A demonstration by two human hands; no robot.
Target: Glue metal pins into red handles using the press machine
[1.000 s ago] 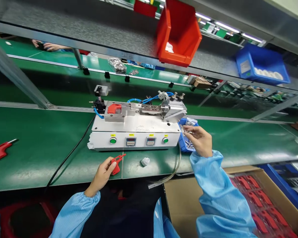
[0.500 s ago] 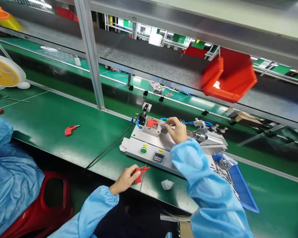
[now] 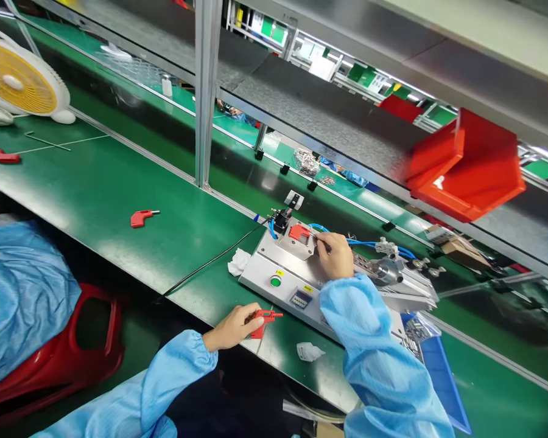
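Note:
My left hand (image 3: 234, 326) rests at the near edge of the green bench, closed on a small red plastic handle (image 3: 263, 319). My right hand (image 3: 333, 256) is on top of the grey press machine (image 3: 301, 277), its fingers pinched on a thin metal pin beside the red handle (image 3: 298, 232) seated in the machine's fixture. A blue tray of metal pins (image 3: 427, 350) lies to the right of the machine, partly hidden by my right sleeve.
Another red handle with a pin (image 3: 141, 216) lies on the green belt to the left. A yellow fan (image 3: 22, 76) stands far left, a red bin (image 3: 468, 167) hangs from the shelf, a red stool (image 3: 73, 359) and another person's blue sleeve (image 3: 18, 298) are at left.
My right hand went from the blue tray to the machine's fixture with a pin. The view swung left. My left hand kept its red handle in place.

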